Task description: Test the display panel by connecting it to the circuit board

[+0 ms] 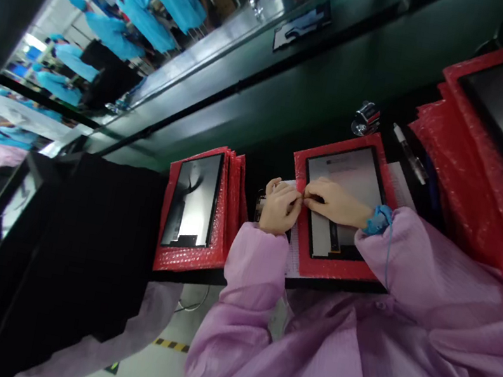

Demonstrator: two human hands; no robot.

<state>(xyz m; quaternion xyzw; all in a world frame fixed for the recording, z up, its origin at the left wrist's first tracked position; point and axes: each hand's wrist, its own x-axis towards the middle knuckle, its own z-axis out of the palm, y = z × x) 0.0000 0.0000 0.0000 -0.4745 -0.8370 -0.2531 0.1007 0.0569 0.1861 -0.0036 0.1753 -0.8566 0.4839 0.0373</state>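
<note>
A display panel [356, 167] with a silvery face and dark edges lies on a red bubble-wrap sheet [339, 269] in front of me. My right hand [333, 202] rests over the panel, its fingertips pinched together at the left edge. From the left, my left hand [280, 206] meets it there, fingers curled and touching the right fingertips. Whatever is between the fingers is too small to make out. A flat cable strip [334, 238] shows on the panel below my right hand. Under the red sheet, printed paper [293, 253] sticks out.
A stack of red bubble-wrap sheets [228, 210] with another panel [194, 198] stands left. A taller red stack [475, 174] bears a large panel on the right. A pen [409, 154] and a shiny metal object [366, 119] lie behind. People in blue work across the line.
</note>
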